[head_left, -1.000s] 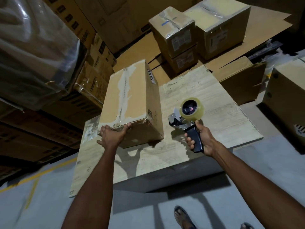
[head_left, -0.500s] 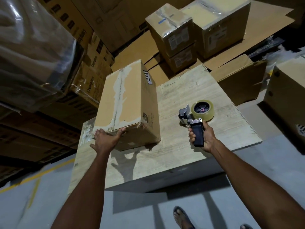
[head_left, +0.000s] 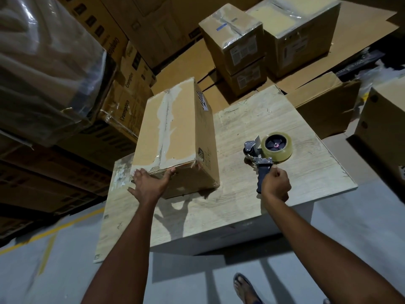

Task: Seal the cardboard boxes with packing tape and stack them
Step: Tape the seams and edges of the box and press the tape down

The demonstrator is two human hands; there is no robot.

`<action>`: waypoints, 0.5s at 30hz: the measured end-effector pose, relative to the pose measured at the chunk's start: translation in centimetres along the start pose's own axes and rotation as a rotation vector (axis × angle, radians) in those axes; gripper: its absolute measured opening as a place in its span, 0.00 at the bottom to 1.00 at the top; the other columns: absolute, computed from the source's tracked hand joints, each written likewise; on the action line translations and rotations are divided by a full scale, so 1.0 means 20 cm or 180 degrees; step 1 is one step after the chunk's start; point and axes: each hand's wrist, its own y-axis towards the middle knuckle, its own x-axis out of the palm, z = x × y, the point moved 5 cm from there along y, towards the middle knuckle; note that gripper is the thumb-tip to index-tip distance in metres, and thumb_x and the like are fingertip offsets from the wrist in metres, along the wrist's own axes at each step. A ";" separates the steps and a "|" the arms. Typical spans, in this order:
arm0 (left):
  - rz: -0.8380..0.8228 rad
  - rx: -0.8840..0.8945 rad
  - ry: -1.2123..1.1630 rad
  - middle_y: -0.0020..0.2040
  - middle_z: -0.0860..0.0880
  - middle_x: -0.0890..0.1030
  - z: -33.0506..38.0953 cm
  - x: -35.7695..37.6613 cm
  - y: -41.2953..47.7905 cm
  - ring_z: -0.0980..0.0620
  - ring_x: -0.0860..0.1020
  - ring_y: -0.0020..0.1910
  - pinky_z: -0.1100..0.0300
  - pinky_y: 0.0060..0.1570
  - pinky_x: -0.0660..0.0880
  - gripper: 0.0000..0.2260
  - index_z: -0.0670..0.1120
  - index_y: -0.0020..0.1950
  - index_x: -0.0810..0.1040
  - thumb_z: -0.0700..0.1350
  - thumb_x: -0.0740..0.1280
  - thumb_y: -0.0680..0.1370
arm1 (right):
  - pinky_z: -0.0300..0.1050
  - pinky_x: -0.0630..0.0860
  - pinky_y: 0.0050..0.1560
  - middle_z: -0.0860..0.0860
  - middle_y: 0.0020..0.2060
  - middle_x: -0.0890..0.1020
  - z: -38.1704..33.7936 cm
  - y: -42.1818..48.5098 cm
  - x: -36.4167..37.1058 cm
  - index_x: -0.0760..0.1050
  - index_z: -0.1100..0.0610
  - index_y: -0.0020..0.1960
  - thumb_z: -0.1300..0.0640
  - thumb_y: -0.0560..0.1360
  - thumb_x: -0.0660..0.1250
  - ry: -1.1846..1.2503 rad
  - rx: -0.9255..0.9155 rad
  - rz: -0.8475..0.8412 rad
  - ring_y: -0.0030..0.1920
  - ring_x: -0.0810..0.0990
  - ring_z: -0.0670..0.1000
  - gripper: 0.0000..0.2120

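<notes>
Most of the left side is being taken up by a tall stack of brown cartons under clear plastic wrap [head_left: 43, 62]. It is crowding the left edge of a pale wood-grain tabletop [head_left: 252, 207], so little room is being left there. Open grey floor [head_left: 350, 227] is being shown along the table's near and right edges, where a sandalled foot [head_left: 245, 288] is being planted.

Beyond the far edge, the way is being blocked by two small taped boxes stacked one on the other [head_left: 236, 44] and a larger taped box [head_left: 300, 34] just beside them. An open carton [head_left: 324, 106] is lying off the far right corner.

A long brown cardboard box [head_left: 175, 132], with a torn pale strip along its top seam, is being kept on the left half of the tabletop. Its near end is being pressed by the left hand [head_left: 151, 185], fingers spread wide and thumb laid along the top edge.

On the right half, well apart from the box, a black-handled tape dispenser [head_left: 260, 163] with a roll of clear tape [head_left: 277, 148] is being gripped at the handle by the curled fingers of the right hand [head_left: 276, 185].
</notes>
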 end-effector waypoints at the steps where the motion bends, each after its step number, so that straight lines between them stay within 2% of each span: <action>1: 0.0003 0.0003 -0.0010 0.81 0.40 0.59 0.00 0.00 0.00 0.39 0.57 0.81 0.30 0.75 0.52 0.63 0.38 0.80 0.59 0.86 0.51 0.64 | 0.53 0.74 0.54 0.54 0.58 0.81 -0.01 -0.03 0.00 0.81 0.54 0.59 0.47 0.84 0.59 0.0091 -0.0285 0.0194 0.56 0.80 0.60 0.15; 3: 0.0000 0.0029 0.0009 0.81 0.40 0.59 0.01 0.00 -0.01 0.39 0.56 0.81 0.31 0.76 0.50 0.63 0.38 0.81 0.58 0.86 0.50 0.64 | 0.51 0.77 0.54 0.56 0.58 0.80 -0.05 -0.13 0.02 0.81 0.56 0.60 0.53 0.84 0.62 0.0372 -0.1103 0.0496 0.56 0.79 0.58 0.12; 4: -0.0013 0.0053 0.0049 0.82 0.40 0.58 0.01 0.00 -0.01 0.40 0.55 0.81 0.32 0.77 0.49 0.62 0.38 0.81 0.57 0.86 0.49 0.65 | 0.44 0.77 0.54 0.57 0.57 0.81 -0.07 -0.17 0.06 0.81 0.58 0.60 0.56 0.84 0.63 0.0568 -0.1484 0.0442 0.56 0.79 0.56 0.11; 5: -0.0024 0.0096 0.0107 0.82 0.40 0.57 0.01 0.00 -0.01 0.41 0.53 0.82 0.33 0.77 0.48 0.62 0.38 0.82 0.56 0.86 0.47 0.65 | 0.36 0.75 0.55 0.57 0.57 0.81 -0.10 -0.23 0.09 0.81 0.60 0.61 0.58 0.84 0.63 0.0668 -0.1823 0.0231 0.56 0.78 0.53 0.11; 6: -0.0017 0.0169 0.0182 0.83 0.40 0.56 0.02 0.00 -0.01 0.42 0.52 0.82 0.33 0.77 0.46 0.61 0.38 0.82 0.56 0.85 0.45 0.67 | 0.34 0.74 0.56 0.57 0.58 0.82 -0.13 -0.29 0.14 0.80 0.60 0.63 0.59 0.85 0.63 0.0635 -0.2098 -0.0096 0.57 0.78 0.51 0.11; 8: 0.0118 0.0507 0.0384 0.83 0.41 0.56 0.03 0.00 -0.01 0.43 0.51 0.82 0.34 0.77 0.43 0.56 0.40 0.82 0.56 0.82 0.43 0.71 | 0.43 0.78 0.60 0.56 0.62 0.82 -0.17 -0.41 0.24 0.78 0.59 0.68 0.59 0.85 0.62 0.0412 -0.2598 -0.0772 0.61 0.79 0.52 0.14; 10: 0.0275 0.1095 0.0449 0.83 0.42 0.54 0.07 0.00 -0.01 0.45 0.49 0.83 0.38 0.77 0.39 0.48 0.42 0.83 0.56 0.77 0.43 0.77 | 0.47 0.76 0.65 0.57 0.67 0.80 -0.20 -0.50 0.32 0.74 0.59 0.73 0.59 0.86 0.61 0.0199 -0.3094 -0.1189 0.66 0.78 0.53 0.17; 12: 0.0250 0.1778 0.0260 0.84 0.45 0.52 0.13 -0.01 0.00 0.49 0.46 0.83 0.44 0.78 0.37 0.40 0.46 0.84 0.54 0.71 0.41 0.80 | 0.49 0.70 0.72 0.56 0.72 0.76 -0.21 -0.57 0.38 0.69 0.59 0.77 0.57 0.86 0.59 0.0091 -0.3325 -0.1461 0.72 0.73 0.53 0.21; 15: -0.0099 0.2617 -0.0130 0.83 0.52 0.51 0.22 -0.04 0.06 0.57 0.45 0.82 0.46 0.81 0.43 0.32 0.50 0.83 0.54 0.65 0.42 0.83 | 0.46 0.63 0.77 0.50 0.79 0.66 -0.22 -0.62 0.45 0.62 0.56 0.82 0.48 0.86 0.53 0.0056 -0.3386 -0.1629 0.78 0.64 0.48 0.26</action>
